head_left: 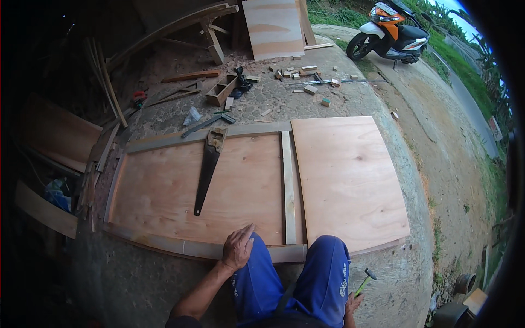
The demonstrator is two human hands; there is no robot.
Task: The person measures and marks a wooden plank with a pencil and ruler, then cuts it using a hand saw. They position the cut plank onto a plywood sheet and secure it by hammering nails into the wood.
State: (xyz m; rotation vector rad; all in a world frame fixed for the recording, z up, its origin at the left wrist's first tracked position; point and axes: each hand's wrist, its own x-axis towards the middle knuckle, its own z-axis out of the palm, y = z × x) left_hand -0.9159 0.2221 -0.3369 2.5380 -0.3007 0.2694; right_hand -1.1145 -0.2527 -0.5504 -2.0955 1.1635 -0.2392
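Observation:
My left hand [238,247] rests against my left knee above the frame's near edge, its fingers stretched out and nothing visible in it. Low at the right, my right hand [353,302] is closed round the green handle of a small hammer [369,274], whose dark head points away from me. In front of my knees lies a wooden frame [289,191] backed with plywood [158,188]. A plywood sheet [350,175] covers its right part. Across the open left part lies a handsaw [208,172], its handle on the far rail and its blade toward me.
A try square [208,123] sits by the far rail. Beyond are a wooden tool box [221,92], scattered wood offcuts [310,89] and a long metal bar clamp [350,81]. Leaning boards [54,134] stand at the left. An orange and white scooter [391,33] is parked at the back right.

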